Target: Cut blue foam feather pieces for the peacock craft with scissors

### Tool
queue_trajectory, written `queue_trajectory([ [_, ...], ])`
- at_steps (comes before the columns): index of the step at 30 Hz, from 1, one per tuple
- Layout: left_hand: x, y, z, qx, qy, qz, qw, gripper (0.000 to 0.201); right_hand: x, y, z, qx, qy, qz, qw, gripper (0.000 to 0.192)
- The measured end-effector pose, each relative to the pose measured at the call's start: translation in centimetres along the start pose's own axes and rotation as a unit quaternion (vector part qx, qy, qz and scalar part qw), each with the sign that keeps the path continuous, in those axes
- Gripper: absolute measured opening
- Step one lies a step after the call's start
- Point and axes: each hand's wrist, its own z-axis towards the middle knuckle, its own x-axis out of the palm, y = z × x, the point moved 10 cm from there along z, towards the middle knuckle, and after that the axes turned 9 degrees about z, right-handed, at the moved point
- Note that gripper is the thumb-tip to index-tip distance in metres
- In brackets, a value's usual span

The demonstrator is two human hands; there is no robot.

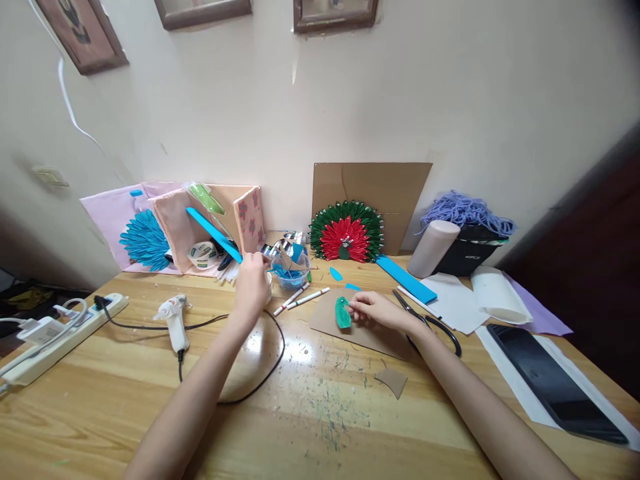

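My left hand [253, 283] is closed at the lower end of a long blue strip [215, 233], which slants up and left in front of the pink padded box. Just right of this hand stands a clear bowl [290, 270] with blue scraps and brown pieces in it. Between the fingertips of my right hand [373, 310] is a small curved green cut-out [343, 313] with a tiny pale dot near its top. Beneath it lies a sheet of brown cardboard [327, 320]. Scissors [425, 320] with black handles lie partly behind my right forearm.
A white glue gun [175, 323] and its black cord lie at left, by a power strip [65, 347]. Red-and-green fan-shaped feathers [347, 230] lean on cardboard at the back. Markers [307, 298], a second blue strip [405, 279] and a dark tablet-like slab [555, 383] lie around.
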Motion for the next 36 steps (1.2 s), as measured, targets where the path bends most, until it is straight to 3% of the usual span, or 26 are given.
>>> queue_trajectory([
  [4,1.8,4.1,0.6,-0.048,0.078,0.02,0.996,0.019,0.4,0.1,-0.3,0.016,0.007,-0.008,1.0,0.037],
  [8,2.9,4.8,0.4,-0.051,0.094,0.021,0.994,0.016,0.7,0.7,-0.7,0.011,0.01,-0.02,1.0,0.038],
  [12,1.9,3.7,0.5,-0.063,0.07,0.02,0.995,0.022,0.5,1.4,-1.0,-0.011,0.014,-0.027,0.999,0.037],
  [16,-1.7,-0.5,-0.3,-0.024,-0.078,-0.081,0.993,0.026,-0.3,2.3,-1.3,-0.053,-0.006,-0.032,0.998,0.038],
  [17,-1.6,-2.0,-0.8,0.0,-0.077,-0.122,0.989,0.025,-0.6,2.5,-1.4,-0.066,-0.017,-0.026,0.997,0.039],
  [18,-0.8,-3.6,-1.5,0.019,-0.047,-0.163,0.985,0.025,-0.9,2.8,-1.5,-0.079,-0.029,-0.017,0.996,0.039],
  [20,2.6,-7.0,-3.4,0.051,0.083,-0.237,0.967,0.025,-1.3,3.0,-2.0,-0.097,-0.051,0.006,0.994,0.04],
  [23,8.1,-12.0,-7.8,0.069,0.303,-0.353,0.882,0.035,-1.4,2.7,-3.0,-0.101,-0.068,0.038,0.992,0.04],
  [24,9.2,-13.3,-9.1,0.071,0.345,-0.382,0.854,0.038,-1.3,2.5,-3.4,-0.099,-0.07,0.045,0.992,0.039],
  [26,10.3,-15.1,-10.4,0.084,0.373,-0.403,0.832,0.038,-1.2,1.9,-4.2,-0.093,-0.075,0.05,0.992,0.036],
  [29,10.7,-15.7,-10.3,0.079,0.342,-0.405,0.844,0.035,-1.9,0.5,-5.3,-0.084,-0.106,0.049,0.99,0.032],
  [32,10.8,-14.4,-9.4,0.045,0.278,-0.397,0.874,0.035,-3.3,-0.9,-6.2,-0.082,-0.163,0.049,0.982,0.027],
  [36,10.9,-12.5,-9.3,0.026,0.221,-0.38,0.898,0.033,-3.8,-1.0,-6.6,-0.103,-0.205,-0.104,0.968,0.019],
])
